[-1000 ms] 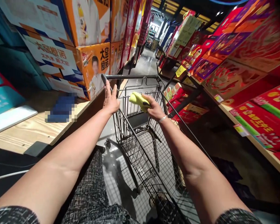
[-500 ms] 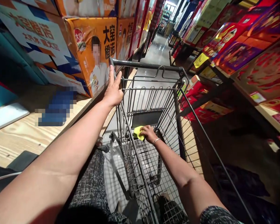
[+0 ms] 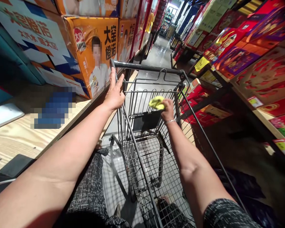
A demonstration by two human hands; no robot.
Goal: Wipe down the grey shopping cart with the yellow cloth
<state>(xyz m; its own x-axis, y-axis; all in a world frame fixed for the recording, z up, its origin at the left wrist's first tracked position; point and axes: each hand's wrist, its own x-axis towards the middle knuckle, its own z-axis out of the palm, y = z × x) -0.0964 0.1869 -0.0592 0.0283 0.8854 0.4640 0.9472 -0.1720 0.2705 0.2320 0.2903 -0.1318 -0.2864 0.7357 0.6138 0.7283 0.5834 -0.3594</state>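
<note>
A dark metal shopping cart (image 3: 135, 139) stands in front of me, its wire basket bare inside apart from my right arm. My left hand (image 3: 114, 93) holds the cart's near left corner, just below the end of the dark handle bar (image 3: 144, 66). Two of its digits stretch up along the frame and the rest are partly hidden. Inside the basket, my right hand (image 3: 168, 109) is closed on a crumpled yellow cloth (image 3: 156, 103). The cloth is level with the upper wires of the end panel (image 3: 144, 98), above a dark plate (image 3: 146, 122); whether it touches the wires I cannot tell.
Orange drink cartons (image 3: 95, 57) are stacked on a wooden shelf (image 3: 11, 142) at the left, beside a blurred blue item (image 3: 54, 109). Red and purple gift boxes (image 3: 237, 60) fill the right shelves. A grey-floored aisle (image 3: 160, 47) runs away beyond the cart.
My right hand has risen with the yellow cloth from low in the basket to the upper part of the end panel, slightly rightward. My left hand has stayed on the cart's corner.
</note>
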